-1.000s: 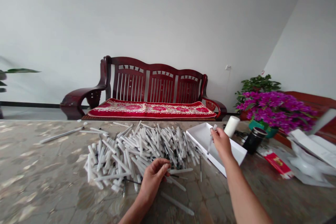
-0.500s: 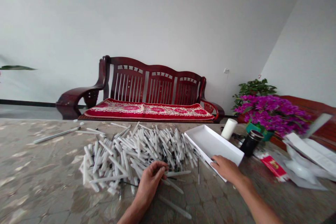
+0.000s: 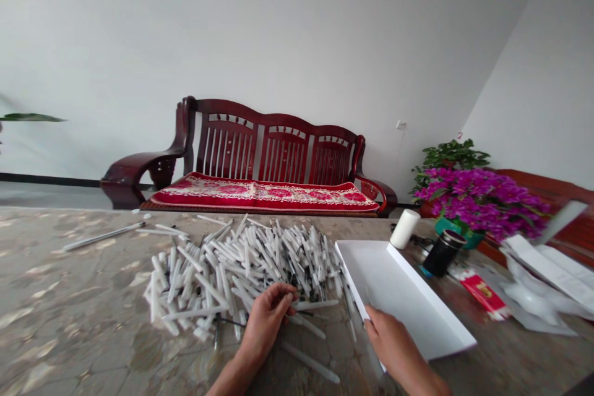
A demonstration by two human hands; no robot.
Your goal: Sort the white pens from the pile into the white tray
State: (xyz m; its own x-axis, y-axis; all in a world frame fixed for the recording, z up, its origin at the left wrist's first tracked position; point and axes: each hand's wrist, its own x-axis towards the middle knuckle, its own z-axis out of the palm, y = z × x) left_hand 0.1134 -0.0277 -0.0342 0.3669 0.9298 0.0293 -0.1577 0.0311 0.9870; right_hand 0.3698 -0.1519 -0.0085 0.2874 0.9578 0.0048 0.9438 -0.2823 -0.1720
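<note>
White pens [image 3: 245, 266] are lying in a loose heap at the middle of the surface [image 3: 69, 322], with barrels crossing at all angles. A few strays are lying just near of the heap, and one pen is lying well apart at far left.

Left hand [image 3: 266, 317] is resting on the near edge of the heap. Its grip is curling down, fingertips [image 3: 288, 301] touching pens; cannot tell whether one is actually being pinched.

Right hand [image 3: 394, 343] is holding the tray [image 3: 408, 297] at its near left corner, grip closing over the rim. The white, shallow tray is lying flat just right of the heap, with its long side running from near right to far left.

Beyond the tray's far end, a white cylinder [image 3: 404, 228] is standing upright, with a black cup [image 3: 440, 252] just right of it. A red packet [image 3: 485, 292] is lying near the cup. Purple flowers [image 3: 482, 201] are showing at far right. A dark wooden bench [image 3: 278, 154] is standing behind the surface.
</note>
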